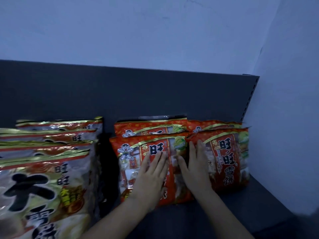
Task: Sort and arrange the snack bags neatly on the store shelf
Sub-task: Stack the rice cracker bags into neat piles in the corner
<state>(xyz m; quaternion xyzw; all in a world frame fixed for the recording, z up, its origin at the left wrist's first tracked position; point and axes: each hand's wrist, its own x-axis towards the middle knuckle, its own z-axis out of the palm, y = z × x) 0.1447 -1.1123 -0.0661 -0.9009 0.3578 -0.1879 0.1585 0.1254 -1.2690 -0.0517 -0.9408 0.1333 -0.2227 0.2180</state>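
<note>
Two rows of red snack bags stand upright on the dark shelf (241, 209). My left hand (151, 176) lies flat with straight fingers on the front bag of the middle row (131, 163). My right hand (195, 166) presses flat on the left side of the front bag of the right row (227, 157). Behind these front bags stand more red bags (146, 126). On the left, a row of several larger silver-and-gold snack bags (44, 180) stands front to back.
The dark back panel (120, 94) of the shelf rises behind the bags. A pale wall (284, 118) closes off the right end. A dark gap separates the silver row from the red rows. Bare shelf surface lies in front of the red bags.
</note>
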